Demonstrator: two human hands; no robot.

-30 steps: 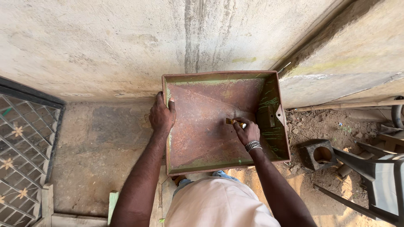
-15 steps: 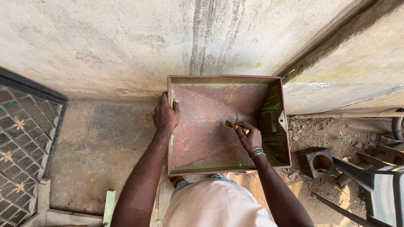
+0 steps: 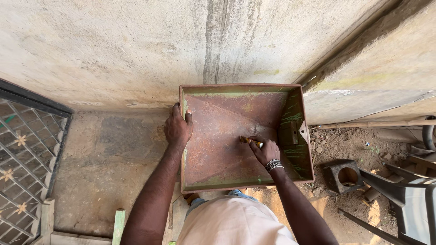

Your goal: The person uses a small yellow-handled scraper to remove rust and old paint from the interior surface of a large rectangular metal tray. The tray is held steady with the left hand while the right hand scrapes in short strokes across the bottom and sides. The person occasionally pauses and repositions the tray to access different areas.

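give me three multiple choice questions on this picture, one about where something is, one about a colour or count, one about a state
1. Where does the left hand rest?
A. on the left rim of the metal tray
B. on the metal grille
C. on the plastic chair

2. What colour is most of the tray's inner surface?
A. bright blue
B. rusty reddish brown, with green along the edges
C. white

3. What is the right hand doing?
A. lying open and flat on the ground
B. gripping the tray's right wall
C. closed on a small yellowish tool pressed to the tray floor

Answers:
1. A, the fingers curl over the tray's left edge.
2. B, rust covers the floor while green shows on the walls and rim.
3. C, the fingers pinch the tool, whose tip meets the rusty surface.
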